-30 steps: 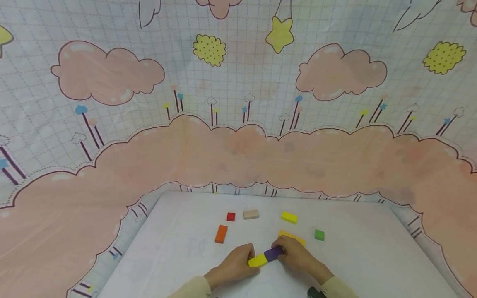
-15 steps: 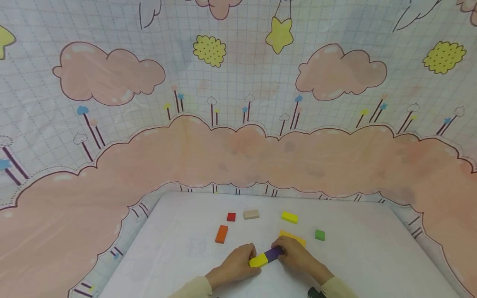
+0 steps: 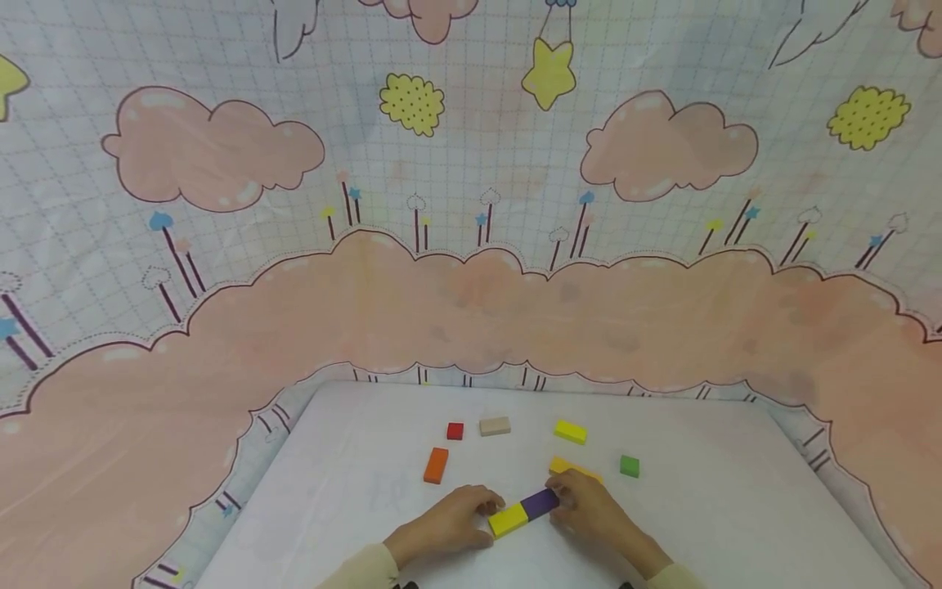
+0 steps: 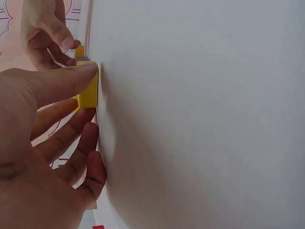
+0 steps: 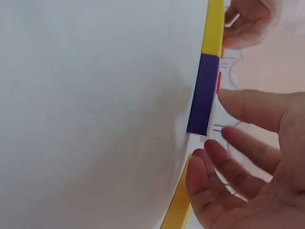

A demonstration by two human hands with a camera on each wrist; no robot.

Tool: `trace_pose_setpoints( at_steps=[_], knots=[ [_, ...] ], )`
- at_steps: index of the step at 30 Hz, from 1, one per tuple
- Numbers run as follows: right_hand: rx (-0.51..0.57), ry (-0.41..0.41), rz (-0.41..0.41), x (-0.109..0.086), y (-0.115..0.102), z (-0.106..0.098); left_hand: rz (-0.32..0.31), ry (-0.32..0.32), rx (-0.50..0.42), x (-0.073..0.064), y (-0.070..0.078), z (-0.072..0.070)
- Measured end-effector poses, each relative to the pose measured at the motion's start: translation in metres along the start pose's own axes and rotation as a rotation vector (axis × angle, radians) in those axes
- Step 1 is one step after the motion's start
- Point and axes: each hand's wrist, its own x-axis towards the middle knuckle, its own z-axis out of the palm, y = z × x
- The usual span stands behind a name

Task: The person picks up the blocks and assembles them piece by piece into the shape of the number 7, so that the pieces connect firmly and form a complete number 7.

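A yellow block [image 3: 508, 520] and a purple block [image 3: 540, 504] lie end to end on the white table, forming one slanted bar. My left hand [image 3: 449, 519] is at the yellow end, its thumb and fingers spread apart. In the left wrist view the thumb overlaps the yellow block [image 4: 87, 93]; whether it touches is unclear. At the purple end, my right hand [image 3: 585, 507] has loosened fingers. The right wrist view shows its fingertips apart from the purple block [image 5: 204, 95]. Behind the right hand lies a long orange-yellow block [image 3: 576, 469], partly hidden.
Further back on the table [image 3: 353, 458] lie an orange block [image 3: 436, 465], a small red block [image 3: 455, 431], a beige block [image 3: 495, 426], a yellow block [image 3: 570, 432] and a green block [image 3: 630, 466]. A cloud-patterned cloth [image 3: 471, 303] rises behind the table.
Both hands have let go of the joined blocks and loosened their fingers. The left hand has drawn back slightly to the left. The yellow and purple blocks remain together on the table.
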Motion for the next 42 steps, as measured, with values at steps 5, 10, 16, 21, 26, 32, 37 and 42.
trace_pose_setpoints(
  at_steps=[5,10,16,21,26,32,37,42],
  knots=[
    [0.049,0.029,0.096,-0.003,0.002,0.002,0.033,-0.019,0.008,0.0,-0.001,-0.004],
    [0.063,0.03,0.136,-0.002,0.006,0.004,0.052,-0.012,-0.002,0.001,0.0,-0.005],
    [0.075,0.024,0.125,-0.002,0.01,0.004,0.058,-0.009,-0.001,0.003,-0.002,-0.003],
    [0.085,0.013,0.141,0.001,0.012,0.004,0.051,-0.008,-0.002,0.005,-0.003,0.0],
    [0.109,0.005,0.145,0.004,0.014,0.005,0.037,-0.013,0.004,0.007,-0.001,0.002],
    [0.141,-0.007,0.153,0.009,0.013,0.002,0.061,-0.01,0.028,0.009,0.001,0.002],
    [0.118,-0.024,0.18,0.013,0.011,-0.001,0.074,-0.002,0.036,0.011,0.002,0.005],
    [0.12,-0.055,0.179,0.015,0.012,-0.001,0.08,0.005,0.077,0.009,0.007,0.008]
  ],
)
